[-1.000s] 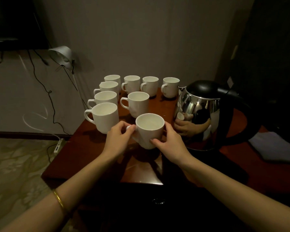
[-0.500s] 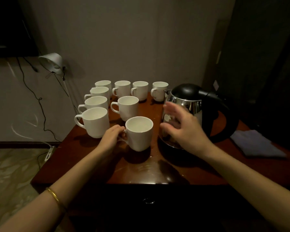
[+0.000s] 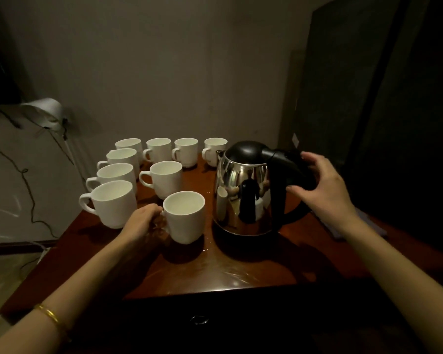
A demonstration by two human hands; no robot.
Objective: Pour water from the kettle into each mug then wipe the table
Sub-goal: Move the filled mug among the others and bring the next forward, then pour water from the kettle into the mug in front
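Nine plain white ceramic mugs stand on a dark reddish-brown wooden table (image 3: 253, 274) set against a grey wall, seen from above through the eyes of the person at work. Nearest of them is the front white mug (image 3: 184, 217), upright, its handle turned to the left. The left hand (image 3: 141, 223) lies just left of this mug with its fingers curled at the handle, gripping it; a thin gold bangle (image 3: 49, 315) circles that wrist. Behind it stand a middle mug (image 3: 164, 178), three mugs in a column along the left edge (image 3: 113, 203), and four more in a row at the back (image 3: 186, 152).

Just right of the front mug, close but not touching, stands a shiny stainless-steel electric kettle with a black lid and black handle (image 3: 243, 192), upright on the table. Its handle arches out to the right. The right hand (image 3: 325, 186) is at that handle, thumb below and fingers spread over the top, closing round it; whether the grasp is complete cannot be told.

Beyond the right forearm a folded dark grey cloth (image 3: 374, 229) lies at the table's right side, mostly hidden. At far left, a white desk lamp (image 3: 45, 112) and trailing black cables (image 3: 23, 175) hang by the wall.
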